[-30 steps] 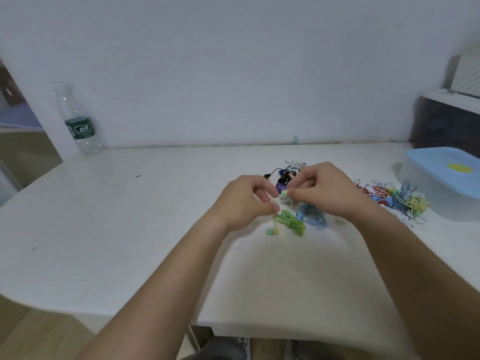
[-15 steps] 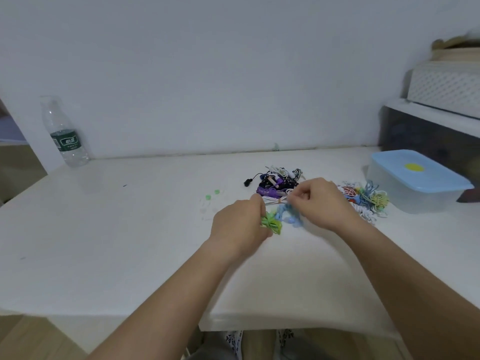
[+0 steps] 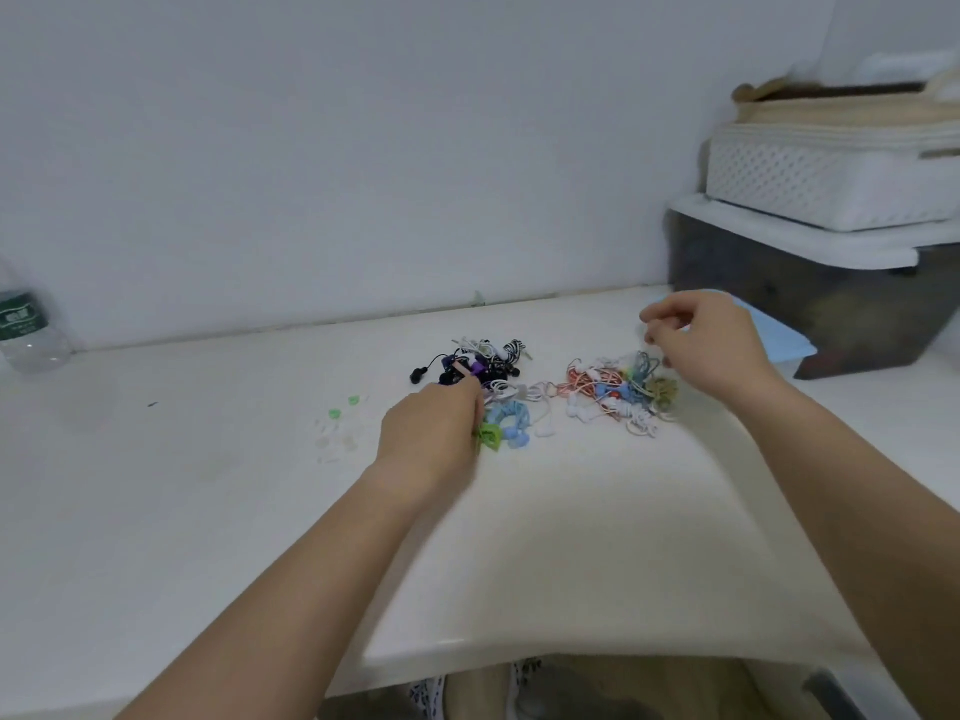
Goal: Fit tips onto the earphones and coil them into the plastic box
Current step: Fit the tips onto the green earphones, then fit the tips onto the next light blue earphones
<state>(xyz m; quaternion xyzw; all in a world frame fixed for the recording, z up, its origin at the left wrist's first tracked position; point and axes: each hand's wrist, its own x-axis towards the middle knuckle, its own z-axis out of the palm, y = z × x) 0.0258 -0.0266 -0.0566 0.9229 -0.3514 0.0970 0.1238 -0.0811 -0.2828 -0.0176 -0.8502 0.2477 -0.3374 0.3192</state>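
L hand (image 3: 431, 431) grips the green earphones (image 3: 489, 438) at its fingertips. R hand (image 3: 701, 345) hovers w/ fingers curled in front of the box (image 3: 779, 337); can't tell if it pinches anything. Risks: lid looks shut, so a one-handed pull may just drag the box, & lifting green could snag the blue set (image 3: 511, 418) touching it. Box sits well right of green, just behind R hand; loose tips (image 3: 337, 433) lie left of L hand.

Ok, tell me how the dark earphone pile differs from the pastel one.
The dark pile is black, purple and striped; the pastel pile is pink, blue, yellow and white. The dark pile is compact; the pastel pile spreads wider. Both are tangled cables on the white table.
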